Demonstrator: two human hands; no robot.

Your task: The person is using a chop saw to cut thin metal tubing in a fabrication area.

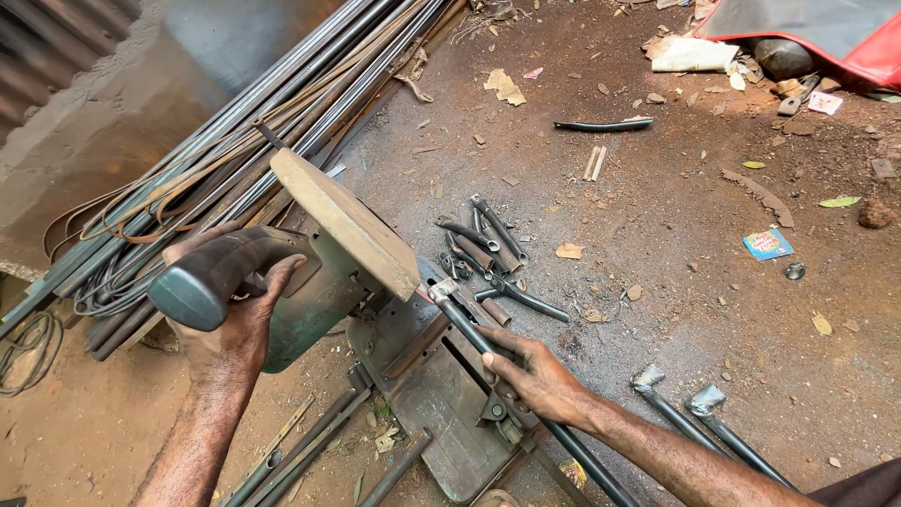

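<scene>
A green chop saw [324,300] with a worn tan cutting disc [347,221] stands on the dirt floor. My left hand [230,314] grips its dark handle [211,277], and the disc is raised above the base [441,413]. My right hand [537,376] presses a long dark metal pipe [587,455] against the saw's vise. The pipe's end [446,293] sits just under the disc's edge.
Several cut pipe pieces [488,246] lie beyond the saw. A bundle of long steel bars [272,113] runs along the left. Two pipes with flattened ends [690,404] lie at the right. Litter, leaves and a red sheet [868,47] are scattered farther off.
</scene>
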